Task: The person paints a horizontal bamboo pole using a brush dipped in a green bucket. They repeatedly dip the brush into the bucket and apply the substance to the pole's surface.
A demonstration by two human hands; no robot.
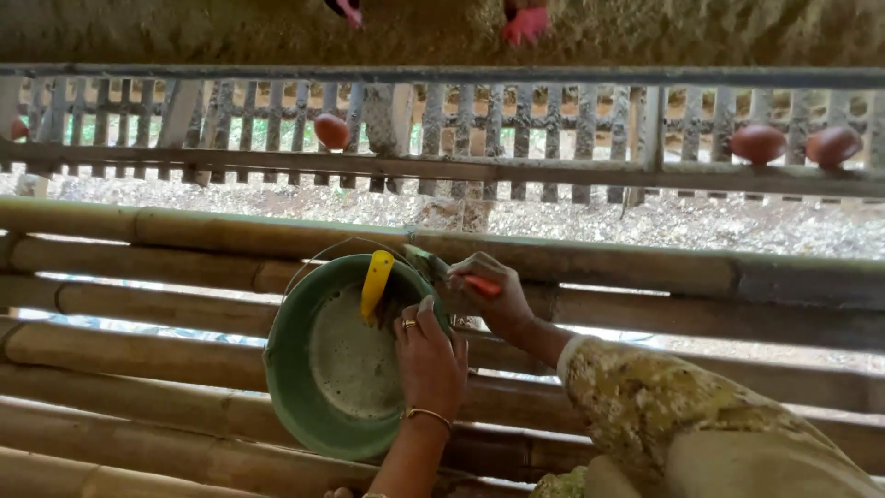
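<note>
Bucket (pixel 318 387), green, sits on bamboo poles (pixel 138 360) at lower centre of the frame, holding a thin layer of pale feed and a yellow scoop (pixel 376 282) leaning against its far rim. Left hand (pixel 430 355) rests on the rim, fingers curled; whether it clamps the rim cannot be told. Right hand (pixel 493 295) is closed on an orange-handled tool (pixel 461 277) beside the bucket. 4 brown eggs (pixel 758 143) lie uncollected on the slatted rack (pixel 516 166) across the upper frame
</note>
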